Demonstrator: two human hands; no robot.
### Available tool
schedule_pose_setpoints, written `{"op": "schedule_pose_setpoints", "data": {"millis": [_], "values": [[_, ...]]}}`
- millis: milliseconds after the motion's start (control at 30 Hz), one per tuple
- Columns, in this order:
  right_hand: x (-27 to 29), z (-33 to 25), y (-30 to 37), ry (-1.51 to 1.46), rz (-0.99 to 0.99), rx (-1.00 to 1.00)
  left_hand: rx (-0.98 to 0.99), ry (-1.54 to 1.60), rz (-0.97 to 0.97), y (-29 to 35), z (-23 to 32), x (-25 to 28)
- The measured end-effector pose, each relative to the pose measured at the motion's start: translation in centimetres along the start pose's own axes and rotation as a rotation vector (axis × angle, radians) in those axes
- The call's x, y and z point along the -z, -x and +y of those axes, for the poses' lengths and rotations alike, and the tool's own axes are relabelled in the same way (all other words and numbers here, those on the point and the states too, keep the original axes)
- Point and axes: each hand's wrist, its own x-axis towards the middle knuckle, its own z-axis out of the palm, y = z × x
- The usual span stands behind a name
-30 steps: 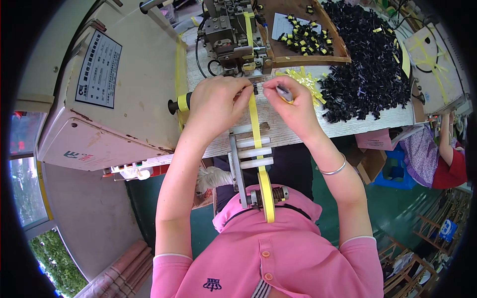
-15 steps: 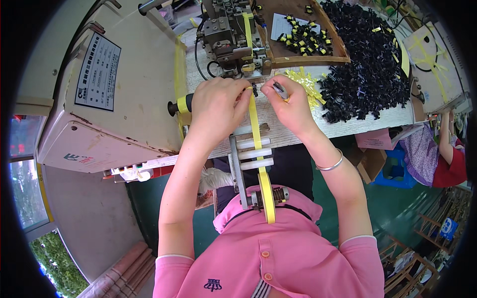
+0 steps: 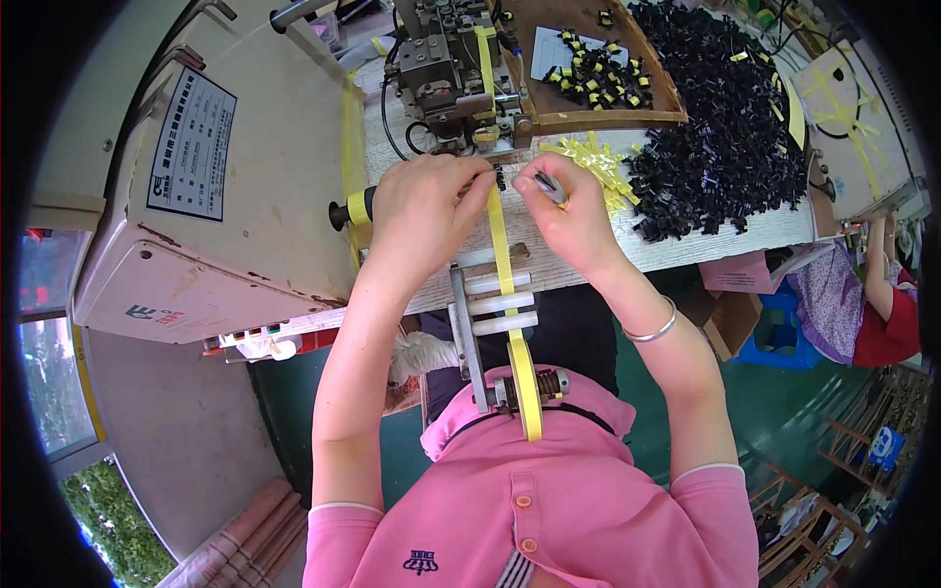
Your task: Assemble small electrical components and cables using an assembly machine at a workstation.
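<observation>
Both hands work at the table edge, in front of a metal press machine [image 3: 446,78]. My left hand [image 3: 421,211] is closed, its thumb and forefinger pinched at a small black part [image 3: 500,178] beside the yellow tape [image 3: 501,235]; what the fingertips hold is hidden. That tape runs from a reel [image 3: 527,392] at my waist, past white rollers [image 3: 502,305], up to the machine. Just right of the tape, my right hand [image 3: 576,220] is closed around a small silver tool [image 3: 551,186], which looks like tweezers and is mostly hidden by the fingers.
Yellow tape pieces [image 3: 603,167] lie right of my right hand, beside a large heap of black parts [image 3: 716,137]. A wooden tray [image 3: 613,120] behind holds taped black parts. A beige machine cabinet [image 3: 265,176] stands left. Another person's arm [image 3: 877,265] shows at far right.
My right hand has shifted slightly down, and the silver tool in it has turned a little. My left hand has barely moved, still pinching beside the tape.
</observation>
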Motion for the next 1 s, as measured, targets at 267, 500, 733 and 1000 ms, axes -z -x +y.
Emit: {"op": "schedule_pose_setpoints", "data": {"millis": [267, 500, 733, 1000], "values": [[-0.2, -1.1, 0.2, -0.006, 0.025, 0.019, -0.02, 0.247, 0.194, 0.4, 0.5, -0.5], [1.5, -2.3, 0.1, 0.161, 0.008, -0.039, -0.156, 0.068, 0.192, -0.2, 0.7, -1.0], [2.0, -2.7, 3.5, -0.467, -0.317, -0.57, -0.203, -0.016, 0.209, 0.0, 0.4, -0.7], [0.8, -2.9, 3.6, -0.482, -0.313, -0.568, -0.108, 0.114, 0.207, 0.5, 0.1, -1.7]]}}
